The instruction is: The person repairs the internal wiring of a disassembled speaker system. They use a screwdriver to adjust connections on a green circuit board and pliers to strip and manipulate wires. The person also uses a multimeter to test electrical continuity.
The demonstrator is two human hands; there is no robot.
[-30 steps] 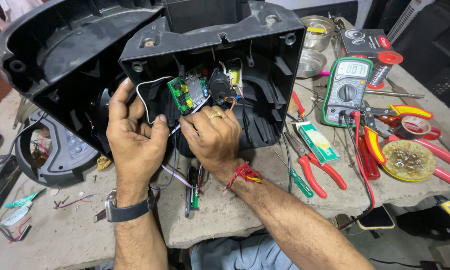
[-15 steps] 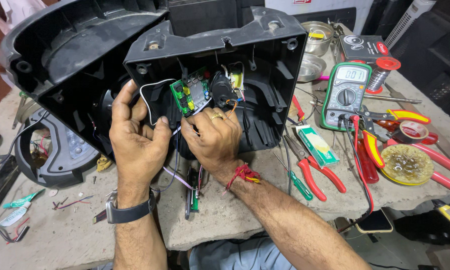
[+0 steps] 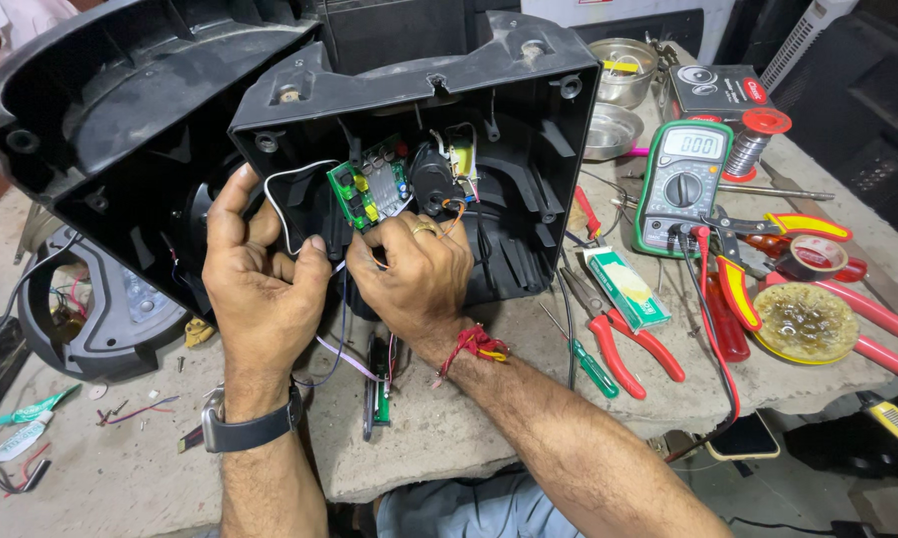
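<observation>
Left hand fingers pinching white wire; right hand fingers curled under green circuit board, grip unclear.

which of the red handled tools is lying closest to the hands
The red-handled pliers just right of the right hand, beside the green screwdriver. The other red-handled tools lie farther right, past the multimeter.

Small changes only. Left hand sits tighter against right hand than 1 s ago; its thumb now presses close at the right hand's 9 o'clock side, pinching at the white wire. Right hand fingers curl further under the green circuit board, at its 6 o'clock edge. The black housing looks tipped slightly more toward the camera, or the head has shifted a little; can't tell which.
</observation>
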